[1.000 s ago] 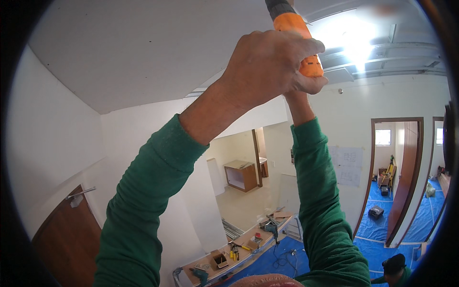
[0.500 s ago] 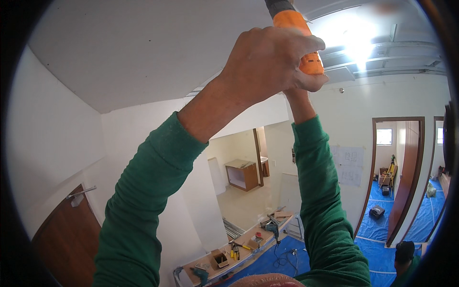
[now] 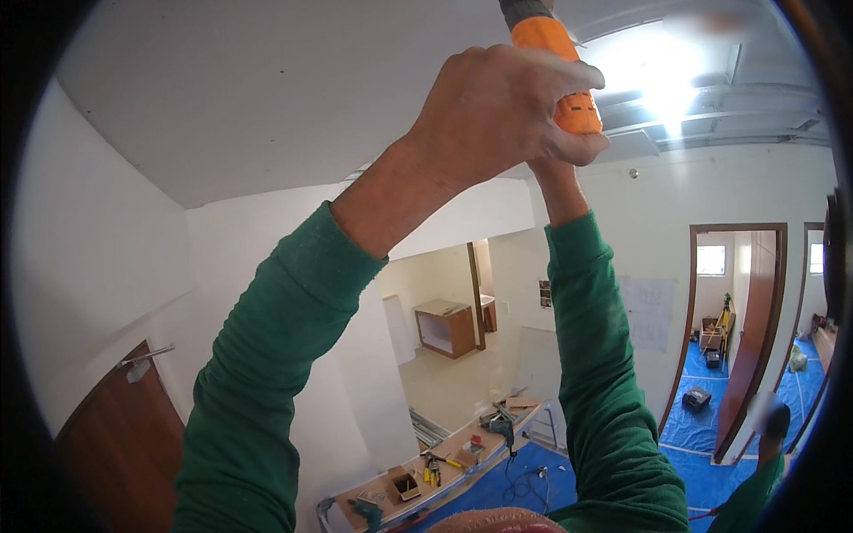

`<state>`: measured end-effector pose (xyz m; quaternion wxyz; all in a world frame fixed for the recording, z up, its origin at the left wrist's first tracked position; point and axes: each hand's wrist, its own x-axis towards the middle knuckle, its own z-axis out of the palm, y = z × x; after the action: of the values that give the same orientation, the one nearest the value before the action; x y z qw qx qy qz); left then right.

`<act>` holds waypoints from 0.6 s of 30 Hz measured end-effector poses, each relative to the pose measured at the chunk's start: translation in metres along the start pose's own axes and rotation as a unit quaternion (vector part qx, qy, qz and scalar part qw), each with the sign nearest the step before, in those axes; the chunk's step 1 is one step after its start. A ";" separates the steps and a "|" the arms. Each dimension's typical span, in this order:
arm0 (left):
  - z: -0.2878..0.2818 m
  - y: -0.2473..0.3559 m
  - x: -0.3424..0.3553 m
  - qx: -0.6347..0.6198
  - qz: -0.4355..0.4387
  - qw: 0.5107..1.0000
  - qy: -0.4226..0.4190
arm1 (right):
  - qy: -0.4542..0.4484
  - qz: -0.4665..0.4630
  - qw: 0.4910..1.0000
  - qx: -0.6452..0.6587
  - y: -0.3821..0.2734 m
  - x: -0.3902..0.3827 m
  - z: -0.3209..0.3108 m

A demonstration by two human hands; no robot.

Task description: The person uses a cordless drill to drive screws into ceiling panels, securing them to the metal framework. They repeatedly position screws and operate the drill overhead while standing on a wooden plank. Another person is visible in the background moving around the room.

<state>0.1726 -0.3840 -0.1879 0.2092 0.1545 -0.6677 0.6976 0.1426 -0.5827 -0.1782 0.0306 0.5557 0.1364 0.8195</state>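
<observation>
High overhead, close to the grey ceiling board (image 3: 240,107), an orange power drill (image 3: 579,113) with a black front end (image 3: 524,11) points upward. My left hand (image 3: 498,111) is closed around its orange body, fingers and thumb wrapped over the rear part. Its tip lies beyond the top of the picture. My right hand (image 3: 555,171) is raised just behind the left one; only its wrist side shows, and its fingers are hidden. Both arms wear green sleeves.
Below stands a long work platform (image 3: 426,484) with pliers (image 3: 433,469), an open box (image 3: 406,485) and a green drill (image 3: 503,428). Blue sheeting (image 3: 480,484) covers the floor. A co-worker (image 3: 755,480) is at lower right. A bright light (image 3: 666,84) shines among exposed ceiling framing.
The co-worker at lower right has moved further into view, with more of the green clothing showing. My hands and the drill keep nearly the same place; the view has shifted slightly.
</observation>
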 end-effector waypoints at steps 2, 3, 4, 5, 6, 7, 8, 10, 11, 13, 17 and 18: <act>0.003 -0.001 0.000 -0.003 0.007 1.000 0.010 | -0.001 0.002 1.000 -0.002 0.000 -0.001 -0.002; 0.004 -0.001 0.000 -0.003 0.009 1.000 0.014 | -0.001 -0.001 1.000 -0.003 0.001 0.000 0.000; 0.005 -0.002 0.000 -0.003 0.010 1.000 0.019 | -0.003 0.001 1.000 -0.004 0.002 0.000 -0.003; 0.005 -0.002 0.000 -0.002 0.013 1.000 0.024 | -0.003 0.002 1.000 -0.005 0.001 0.000 -0.003; 0.006 -0.003 -0.001 0.000 0.015 1.000 0.026 | -0.003 0.002 1.000 -0.006 0.002 0.001 -0.003; 0.008 -0.004 -0.001 0.002 0.018 0.999 0.028 | -0.003 0.002 1.000 -0.006 0.002 0.000 -0.003; 0.007 -0.005 -0.001 0.006 0.021 0.999 0.029 | -0.003 0.003 1.000 -0.005 0.001 0.001 -0.001; 0.004 -0.007 0.000 0.008 0.017 1.000 0.021 | -0.003 0.000 1.000 -0.002 -0.002 0.003 0.002; 0.004 -0.007 0.000 0.006 0.013 1.000 0.020 | -0.005 0.001 1.000 -0.005 -0.001 0.003 0.001; 0.003 -0.005 -0.002 0.005 0.002 1.000 0.009 | -0.007 0.000 1.000 -0.010 0.000 0.002 0.000; 0.003 -0.007 -0.006 0.005 0.005 1.000 0.017 | -0.007 0.000 1.000 -0.009 -0.001 0.001 0.001; 0.003 -0.008 -0.004 -0.002 0.004 1.000 0.030 | -0.007 0.000 1.000 -0.009 -0.002 0.003 0.001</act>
<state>0.1799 -0.3870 -0.1832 0.2272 0.1304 -0.6630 0.7013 0.1423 -0.5798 -0.1759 0.0365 0.5610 0.1285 0.8170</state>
